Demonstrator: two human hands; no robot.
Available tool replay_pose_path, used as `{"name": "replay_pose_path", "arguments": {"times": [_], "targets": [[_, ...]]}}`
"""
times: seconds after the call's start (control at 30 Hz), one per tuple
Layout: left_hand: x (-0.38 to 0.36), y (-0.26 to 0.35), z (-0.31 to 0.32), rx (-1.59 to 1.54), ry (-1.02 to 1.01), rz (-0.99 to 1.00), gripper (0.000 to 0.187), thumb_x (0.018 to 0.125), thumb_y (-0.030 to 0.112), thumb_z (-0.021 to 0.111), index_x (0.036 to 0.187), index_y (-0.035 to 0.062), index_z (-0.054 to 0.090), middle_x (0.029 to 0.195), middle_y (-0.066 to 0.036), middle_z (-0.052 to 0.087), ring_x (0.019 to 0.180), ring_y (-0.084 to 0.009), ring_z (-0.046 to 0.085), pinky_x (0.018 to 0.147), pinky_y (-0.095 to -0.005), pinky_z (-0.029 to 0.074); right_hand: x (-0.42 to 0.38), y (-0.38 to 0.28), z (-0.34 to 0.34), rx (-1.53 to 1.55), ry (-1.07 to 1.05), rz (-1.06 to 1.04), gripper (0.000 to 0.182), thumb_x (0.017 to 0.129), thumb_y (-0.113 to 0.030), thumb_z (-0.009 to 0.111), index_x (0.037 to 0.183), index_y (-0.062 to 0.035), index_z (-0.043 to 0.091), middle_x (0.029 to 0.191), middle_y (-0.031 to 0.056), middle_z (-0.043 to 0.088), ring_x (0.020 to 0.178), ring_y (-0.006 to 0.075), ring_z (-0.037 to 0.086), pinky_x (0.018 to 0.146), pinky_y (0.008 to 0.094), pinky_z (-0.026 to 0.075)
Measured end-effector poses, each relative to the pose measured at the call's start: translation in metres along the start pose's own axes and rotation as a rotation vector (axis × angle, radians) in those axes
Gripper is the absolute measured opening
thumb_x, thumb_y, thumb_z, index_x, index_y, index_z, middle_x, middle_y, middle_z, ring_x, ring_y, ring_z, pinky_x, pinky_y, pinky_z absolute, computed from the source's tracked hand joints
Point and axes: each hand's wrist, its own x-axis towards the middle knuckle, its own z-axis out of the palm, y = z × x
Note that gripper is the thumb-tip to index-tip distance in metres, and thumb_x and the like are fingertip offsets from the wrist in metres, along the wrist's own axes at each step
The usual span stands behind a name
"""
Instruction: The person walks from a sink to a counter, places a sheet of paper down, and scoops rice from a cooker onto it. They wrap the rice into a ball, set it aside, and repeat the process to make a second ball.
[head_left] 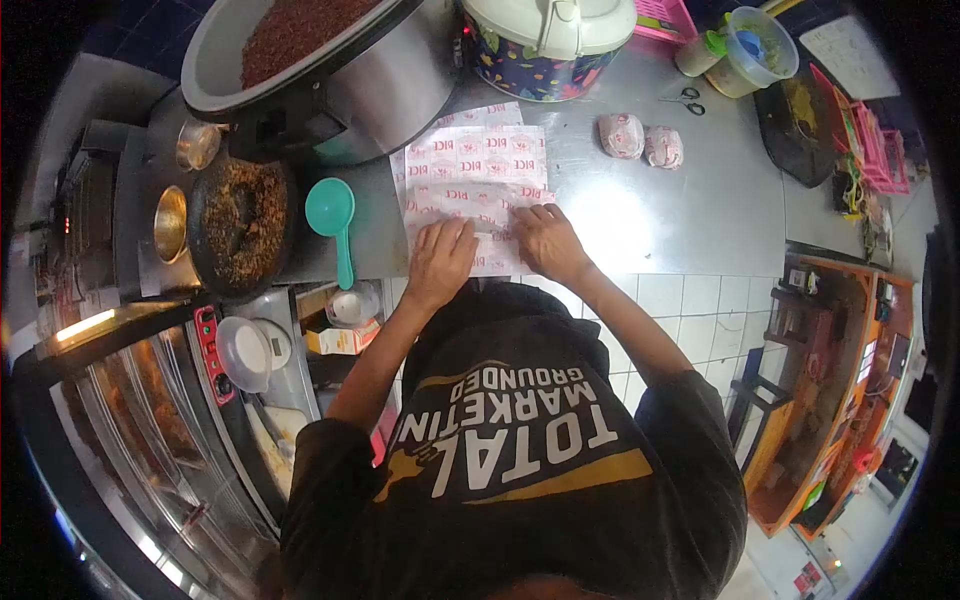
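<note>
Printed red-and-white paper (475,155) lies in sheets on the steel counter in front of me. My left hand (443,258) rests at the left of a raised fold in the top sheet, its fingers curled on the paper. At the fold's right end, my right hand (545,240) grips the paper with bent fingers. What lies under the fold is hidden. Two wrapped bundles in the same paper, one (621,136) beside the other (664,147), sit to the right. A teal scoop (331,208) lies left of the paper.
A large cooker (375,85) holding reddish grains stands at the back left, beside a patterned lidded pot (548,50). The black bowl of brown food (243,228) is at the left. Scissors (690,100) and a clear tub (752,50) stand back right.
</note>
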Motion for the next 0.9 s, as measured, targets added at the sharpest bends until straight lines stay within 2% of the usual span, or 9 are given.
{"name": "replay_pose_path", "arguments": {"times": [0.2, 0.3, 0.4, 0.5, 0.6, 0.7, 0.73, 0.83, 0.9], "targets": [[0.043, -0.033, -0.018, 0.044, -0.101, 0.147, 0.021, 0.08, 0.01, 0.062, 0.099, 0.001, 0.067, 0.104, -0.014, 0.063, 0.099, -0.0316, 0.061, 0.087, -0.0447, 0.048, 0.003, -0.001, 0.002, 0.084, 0.073, 0.013, 0.013, 0.084, -0.016, 0.061, 0.087, -0.0058, 0.067, 0.097, 0.0103, 0.066, 0.092, 0.0262, 0.062, 0.086, 0.0406, 0.047], [0.027, -0.061, 0.0, -0.108, -0.313, -0.004, 0.013, 0.086, 0.011, 0.061, 0.092, 0.0008, 0.067, 0.102, -0.014, 0.066, 0.1, -0.0317, 0.061, 0.089, -0.0447, 0.047, 0.006, 0.003, 0.006, 0.229, 0.002, 0.178, 0.012, 0.083, -0.014, 0.063, 0.09, -0.0043, 0.065, 0.091, 0.0137, 0.068, 0.085, 0.0305, 0.064, 0.075, 0.0415, 0.052], [0.02, -0.07, 0.018, -0.272, -0.205, -0.108, 0.013, 0.088, 0.012, 0.06, 0.089, 0.0008, 0.066, 0.098, -0.016, 0.066, 0.095, -0.0348, 0.062, 0.087, -0.0461, 0.049, 0.016, 0.008, 0.02, 0.294, 0.121, 0.387, 0.016, 0.083, -0.013, 0.064, 0.095, -0.0032, 0.063, 0.083, 0.0156, 0.066, 0.081, 0.0337, 0.066, 0.066, 0.0422, 0.054], [0.031, -0.075, 0.021, -0.181, -0.355, -0.197, 0.013, 0.09, 0.012, 0.062, 0.093, 0.0003, 0.065, 0.099, -0.018, 0.064, 0.092, -0.0383, 0.063, 0.081, -0.0479, 0.052, 0.031, 0.009, 0.015, 0.259, -0.086, 0.68, 0.02, 0.083, -0.014, 0.064, 0.102, -0.005, 0.062, 0.086, 0.0138, 0.066, 0.088, 0.0329, 0.068, 0.064, 0.0422, 0.056], [0.047, -0.061, 0.021, -0.086, -0.321, -0.411, 0.013, 0.088, 0.012, 0.063, 0.097, 0.0014, 0.063, 0.098, -0.018, 0.063, 0.09, -0.0397, 0.065, 0.076, -0.0485, 0.054, 0.037, 0.013, 0.027, 0.163, 0.066, 0.61, 0.014, 0.085, -0.017, 0.065, 0.093, -0.0058, 0.065, 0.094, 0.0164, 0.065, 0.093, 0.0336, 0.066, 0.073, 0.044, 0.056], [0.046, -0.059, 0.023, -0.038, -0.182, -0.257, 0.015, 0.086, 0.011, 0.064, 0.098, 0.0023, 0.06, 0.094, -0.018, 0.06, 0.085, -0.0398, 0.066, 0.072, -0.0482, 0.055, 0.036, 0.019, 0.026, -0.069, 0.174, 0.436, 0.014, 0.08, -0.016, 0.065, 0.09, -0.0068, 0.066, 0.093, 0.0136, 0.063, 0.095, 0.0329, 0.063, 0.078, 0.0435, 0.054], [0.045, -0.061, 0.025, -0.032, -0.22, -0.199, 0.015, 0.085, 0.01, 0.064, 0.097, 0.0026, 0.059, 0.093, -0.017, 0.059, 0.084, -0.0395, 0.066, 0.072, -0.0482, 0.055, 0.037, 0.018, 0.025, -0.047, 0.02, 0.439, 0.015, 0.085, -0.017, 0.059, 0.094, -0.0096, 0.068, 0.105, 0.0108, 0.065, 0.107, 0.0292, 0.057, 0.083, 0.0415, 0.051], [0.034, -0.076, 0.034, -0.003, -0.328, -0.056, 0.014, 0.083, 0.01, 0.064, 0.094, 0.0033, 0.058, 0.091, -0.016, 0.058, 0.081, -0.0385, 0.066, 0.072, -0.0482, 0.055, 0.035, 0.015, 0.022, 0.007, 0.025, 0.307, 0.007, 0.081, -0.014, 0.061, 0.084, -0.0084, 0.063, 0.092, 0.011, 0.062, 0.091, 0.028, 0.064, 0.074, 0.04, 0.055], [0.028, -0.077, 0.031, 0.021, -0.4, -0.015, 0.013, 0.083, 0.01, 0.063, 0.093, 0.0036, 0.058, 0.091, -0.016, 0.059, 0.082, -0.0378, 0.066, 0.071, -0.0478, 0.054, 0.031, 0.013, 0.019, 0.03, 0.002, 0.256, 0.011, 0.082, -0.014, 0.061, 0.09, -0.0069, 0.064, 0.092, 0.0107, 0.062, 0.091, 0.0277, 0.065, 0.074, 0.0396, 0.056]]}}
